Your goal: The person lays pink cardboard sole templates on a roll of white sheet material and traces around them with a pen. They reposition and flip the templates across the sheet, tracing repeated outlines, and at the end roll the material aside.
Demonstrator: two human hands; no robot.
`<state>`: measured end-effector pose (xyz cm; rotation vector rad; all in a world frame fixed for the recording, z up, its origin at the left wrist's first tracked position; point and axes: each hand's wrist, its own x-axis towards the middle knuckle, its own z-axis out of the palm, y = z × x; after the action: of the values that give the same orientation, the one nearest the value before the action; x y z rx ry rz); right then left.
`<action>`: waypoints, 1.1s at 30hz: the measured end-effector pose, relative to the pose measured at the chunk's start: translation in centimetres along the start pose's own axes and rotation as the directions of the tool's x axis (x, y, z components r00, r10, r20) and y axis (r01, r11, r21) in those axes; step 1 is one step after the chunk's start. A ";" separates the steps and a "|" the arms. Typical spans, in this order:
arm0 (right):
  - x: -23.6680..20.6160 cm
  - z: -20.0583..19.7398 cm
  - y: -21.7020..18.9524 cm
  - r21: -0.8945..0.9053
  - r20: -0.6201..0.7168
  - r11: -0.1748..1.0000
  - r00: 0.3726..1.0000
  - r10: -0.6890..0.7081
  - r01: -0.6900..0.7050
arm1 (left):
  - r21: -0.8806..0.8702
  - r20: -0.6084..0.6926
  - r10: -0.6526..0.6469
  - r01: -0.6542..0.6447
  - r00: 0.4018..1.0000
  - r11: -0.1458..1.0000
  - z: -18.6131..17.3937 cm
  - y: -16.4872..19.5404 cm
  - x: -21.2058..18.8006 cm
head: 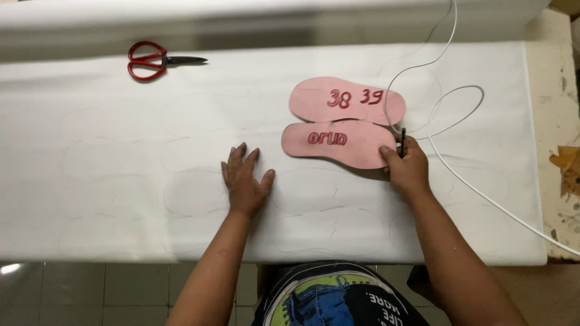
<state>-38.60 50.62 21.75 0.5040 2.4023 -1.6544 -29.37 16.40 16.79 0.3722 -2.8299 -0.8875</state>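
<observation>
Right now the left hand [244, 184] lies flat, fingers spread, on the white cloth [109, 151] over the tabletop. Meanwhile the right hand [408, 169] pinches a dark pen [402, 142], its thumb touching the near pink insole [338, 143]; red scissors [151, 60] lie well apart.

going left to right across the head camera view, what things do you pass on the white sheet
Red-handled scissors → left hand flat on the white sheet → pink insole templates → right hand holding a dark pen at the nearer template's end → white cable looping off to the right.
</observation>
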 end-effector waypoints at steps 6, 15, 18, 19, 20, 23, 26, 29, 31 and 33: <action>-0.4 1.4 -0.3 -0.183 0.120 0.981 0.992 -0.042 0.063 | -0.069 -0.037 -0.122 0.119 0.992 0.991 0.0 2.4 0.0; 1.8 0.9 1.7 -0.519 0.161 0.788 0.943 -0.291 0.331 | -0.084 -0.079 -0.099 0.092 0.992 0.992 0.2 2.2 0.0; 2.2 1.0 1.5 -0.588 0.157 0.766 0.966 -0.205 0.258 | -0.086 -0.066 -0.101 0.096 0.993 0.992 0.2 2.0 0.1; 2.1 1.0 1.5 -0.591 0.156 0.770 0.971 -0.183 0.240 | -0.090 -0.058 -0.106 0.101 0.993 0.991 0.2 2.0 0.1; 2.1 1.0 1.4 -0.595 0.154 0.773 0.976 -0.157 0.218 | -0.094 -0.045 -0.111 0.106 0.993 0.990 0.2 2.0 0.1; 1.9 0.8 1.3 -0.573 0.167 0.771 0.961 -0.220 0.276 | -0.096 -0.051 -0.098 0.093 0.994 0.991 0.2 2.1 0.1; 1.9 0.7 1.1 -0.596 0.196 0.743 0.952 -0.235 0.306 | -0.083 -0.055 -0.102 0.097 0.993 0.992 0.2 2.1 0.1; 1.8 0.7 0.9 -0.575 0.179 0.773 0.963 -0.201 0.268 | -0.093 -0.059 -0.100 0.094 0.993 0.991 0.2 2.1 0.1; 1.7 0.6 0.6 -0.555 0.185 0.791 0.965 -0.185 0.258 | -0.095 -0.058 -0.103 0.097 0.993 0.991 0.2 2.1 0.0; 1.5 0.4 0.4 -0.556 0.192 0.790 0.965 -0.180 0.258 | -0.093 -0.059 -0.100 0.095 0.993 0.991 0.2 2.1 0.1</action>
<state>-39.90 50.61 20.70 0.0080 2.7545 -0.8813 -29.87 18.18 17.83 0.5210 -2.7226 -0.9997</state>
